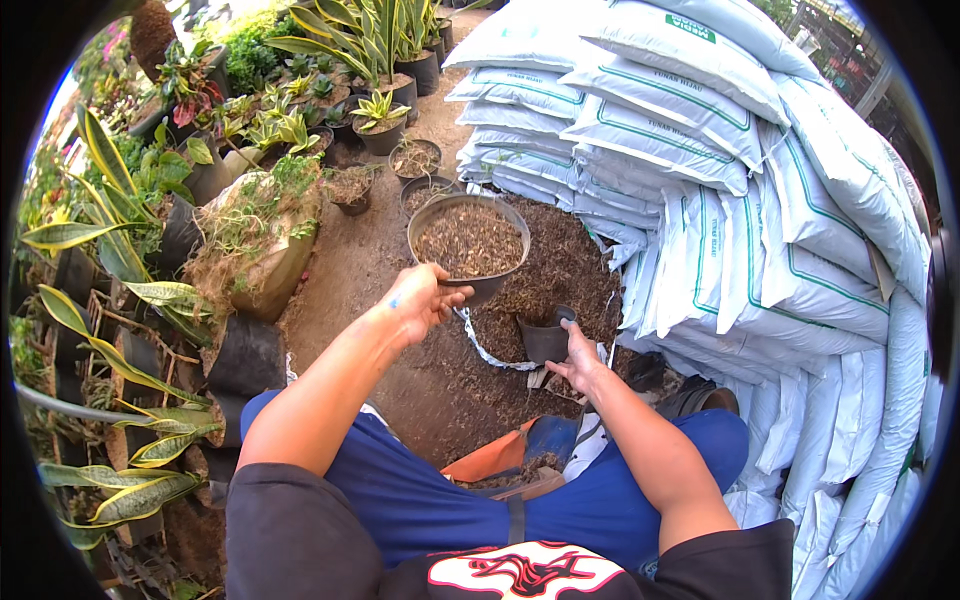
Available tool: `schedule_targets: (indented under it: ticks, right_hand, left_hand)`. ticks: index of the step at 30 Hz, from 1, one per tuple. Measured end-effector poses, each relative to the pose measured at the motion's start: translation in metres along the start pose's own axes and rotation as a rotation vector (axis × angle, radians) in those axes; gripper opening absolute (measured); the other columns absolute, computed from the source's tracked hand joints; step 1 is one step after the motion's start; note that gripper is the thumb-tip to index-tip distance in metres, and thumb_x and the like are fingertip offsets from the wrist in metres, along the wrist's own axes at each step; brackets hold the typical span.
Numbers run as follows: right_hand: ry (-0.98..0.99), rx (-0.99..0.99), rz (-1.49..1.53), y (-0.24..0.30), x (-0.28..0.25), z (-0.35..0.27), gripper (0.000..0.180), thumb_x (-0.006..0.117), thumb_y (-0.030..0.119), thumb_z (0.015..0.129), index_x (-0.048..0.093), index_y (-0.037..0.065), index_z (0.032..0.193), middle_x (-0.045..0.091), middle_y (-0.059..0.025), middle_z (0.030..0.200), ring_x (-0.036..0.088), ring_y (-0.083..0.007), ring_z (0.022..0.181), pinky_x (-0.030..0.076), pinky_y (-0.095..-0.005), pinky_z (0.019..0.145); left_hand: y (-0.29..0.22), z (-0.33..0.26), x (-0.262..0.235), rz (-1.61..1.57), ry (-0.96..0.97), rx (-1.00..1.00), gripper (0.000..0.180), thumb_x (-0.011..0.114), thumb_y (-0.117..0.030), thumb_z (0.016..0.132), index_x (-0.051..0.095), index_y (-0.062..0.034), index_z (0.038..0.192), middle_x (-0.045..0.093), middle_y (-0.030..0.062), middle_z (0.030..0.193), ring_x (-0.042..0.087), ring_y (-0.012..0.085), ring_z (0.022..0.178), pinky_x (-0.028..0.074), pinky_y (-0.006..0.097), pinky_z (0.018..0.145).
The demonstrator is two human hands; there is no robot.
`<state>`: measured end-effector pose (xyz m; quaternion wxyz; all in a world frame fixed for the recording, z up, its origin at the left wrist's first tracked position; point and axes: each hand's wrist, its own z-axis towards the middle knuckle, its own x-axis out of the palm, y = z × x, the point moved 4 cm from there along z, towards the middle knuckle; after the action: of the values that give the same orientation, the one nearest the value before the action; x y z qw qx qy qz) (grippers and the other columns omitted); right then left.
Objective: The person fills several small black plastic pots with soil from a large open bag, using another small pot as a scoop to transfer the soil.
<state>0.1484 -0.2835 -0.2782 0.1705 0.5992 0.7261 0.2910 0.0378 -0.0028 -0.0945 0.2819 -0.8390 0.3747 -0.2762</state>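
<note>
Okay so left hand [425,298] was clamped on the near edge of a big soil-filled pot [490,289] just beyond it, right hand [580,362] gripped 1 smaller black pot [545,342] at its left

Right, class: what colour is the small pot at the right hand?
The small pot is dark grey, nearly black, seen best in the head view.

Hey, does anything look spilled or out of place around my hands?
Dark soil lies loose between the large pot in your left hand and the white sacks. It looks spilled because no pot holds it, though perhaps heaped deliberately.
</note>
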Motion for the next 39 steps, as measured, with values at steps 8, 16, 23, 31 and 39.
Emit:
schedule_targets:
  ticks: [8,16,23,31,39]
  right_hand:
    - [-0.015,-0.096,0.047,0.033,-0.007,-0.029,0.086,0.069,0.047,0.091,0.024,0.000,0.146,0.035,-0.0237,0.152,0.052,-0.0391,0.129,0.049,-0.0581,0.104]
    - [-0.371,-0.778,-0.201,0.103,0.003,-0.106,0.069,0.073,0.043,0.093,0.036,-0.002,0.129,0.044,-0.0193,0.122,0.050,-0.0281,0.116,0.052,-0.0453,0.094]
    - [-0.318,-1.189,-0.321,0.136,0.025,-0.183,0.074,0.083,0.028,0.086,0.034,-0.003,0.132,0.040,-0.0205,0.128,0.054,-0.0291,0.113,0.054,-0.0408,0.095]
    - [-0.237,-1.385,-0.529,0.139,0.035,-0.202,0.072,0.086,0.018,0.078,0.036,0.003,0.127,0.039,-0.0200,0.137,0.049,-0.0324,0.125,0.056,-0.0438,0.097]
    - [-0.092,-1.558,-0.617,0.151,0.044,-0.217,0.074,0.086,0.004,0.074,0.033,0.006,0.126,0.035,-0.0226,0.146,0.049,-0.0368,0.132,0.059,-0.0454,0.098]
  left_hand:
    - [0.022,0.022,0.007,0.107,-0.003,-0.070,0.032,0.039,-0.015,0.101,0.050,0.0026,0.125,0.070,0.0237,0.117,0.071,0.0166,0.084,0.044,0.030,0.058]
    - [0.024,0.034,0.001,0.333,-0.031,0.078,0.029,0.039,-0.009,0.098,0.046,0.0011,0.124,0.074,0.0249,0.100,0.074,0.0219,0.073,0.045,0.031,0.053]
    - [0.055,0.010,0.027,0.380,0.023,0.037,0.026,0.037,-0.011,0.100,0.043,0.0008,0.121,0.073,0.0270,0.103,0.074,0.0242,0.078,0.044,0.032,0.058]
    - [0.074,0.010,0.036,0.389,0.156,0.061,0.031,0.039,-0.013,0.099,0.043,0.0022,0.126,0.071,0.0245,0.112,0.071,0.0306,0.101,0.038,0.048,0.106]
    - [0.067,-0.002,0.046,0.313,0.148,0.121,0.044,0.037,-0.014,0.102,0.035,0.0075,0.140,0.071,0.0259,0.115,0.065,0.0301,0.118,0.017,0.050,0.123]
